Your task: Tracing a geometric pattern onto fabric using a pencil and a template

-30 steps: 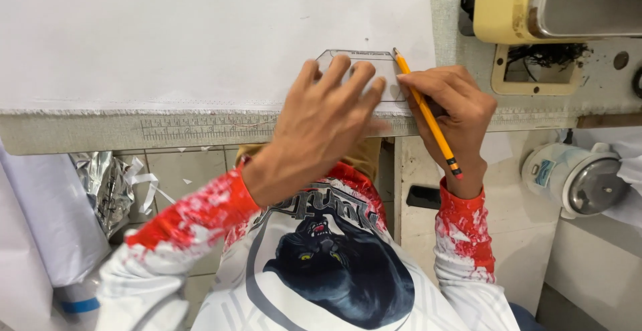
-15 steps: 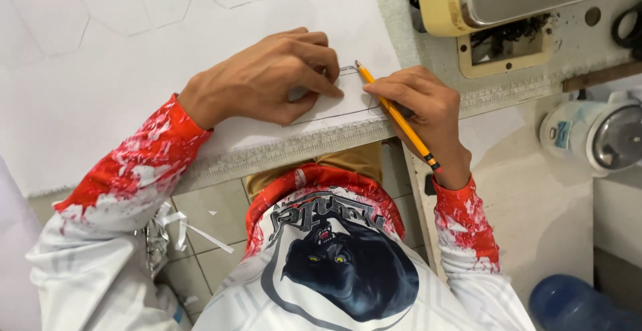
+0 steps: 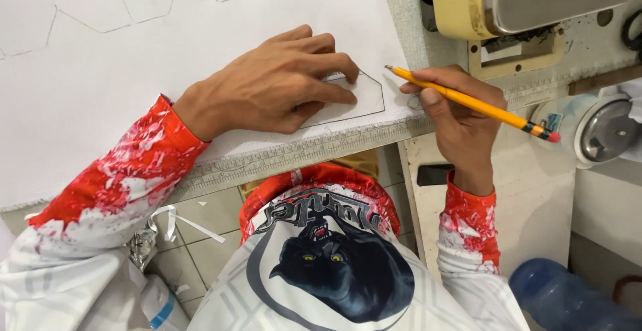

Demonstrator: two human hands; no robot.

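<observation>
My left hand (image 3: 281,83) lies flat on a clear hexagon template (image 3: 358,97), pinning it to the white sheet (image 3: 134,83) near the sheet's front right corner. A pencil line runs round the template's right side. My right hand (image 3: 455,107) holds a yellow pencil (image 3: 468,102) with a red eraser end. The pencil's tip is lifted just to the right of the template, at the sheet's edge. Several drawn hexagon outlines (image 3: 87,3) show at the far left of the sheet.
The sheet lies on a table with a measuring strip along its front edge (image 3: 294,154). A yellowish sewing machine (image 3: 508,3) stands at the right. A white and grey round motor (image 3: 595,130) sits below it. A blue bottle (image 3: 568,297) is at the bottom right. Tiled floor shows under the table.
The view has shifted left and down. My right hand has pulled the pencil tip off the template's edge to the right. My left hand stays pressed on the template.
</observation>
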